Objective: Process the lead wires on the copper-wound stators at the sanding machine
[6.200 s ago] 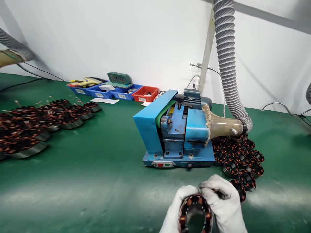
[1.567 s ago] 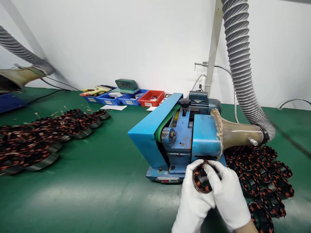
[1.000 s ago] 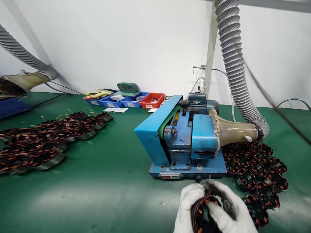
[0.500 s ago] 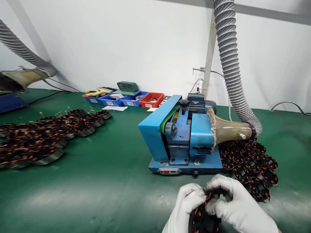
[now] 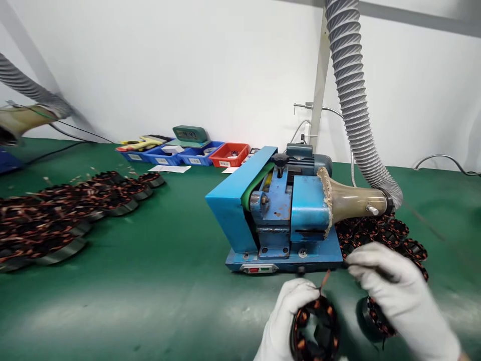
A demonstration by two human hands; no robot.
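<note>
Both my hands wear white gloves. My left hand (image 5: 286, 316) grips a round motor stator (image 5: 314, 331) with copper windings, low at the frame's bottom, in front of the blue belt machine (image 5: 278, 210). A thin copper wire end stands up from the stator near my left thumb. My right hand (image 5: 394, 288) is lifted off the stator, to its right, above the finished stators (image 5: 379, 240) lying beside the machine. Its fingers are curled with the tips pinched together; anything between them is too small to make out.
A grey ribbed hose (image 5: 353, 100) runs down into the machine's beige funnel (image 5: 353, 200). Several stators (image 5: 63, 210) lie in rows on the green mat (image 5: 158, 271) at left. Blue and red bins (image 5: 195, 153) and a green clock (image 5: 187, 134) stand by the wall.
My right hand has come off the stator and swung to the right; half a second ago both hands were closed over it. The stator now hangs in my left hand alone.
</note>
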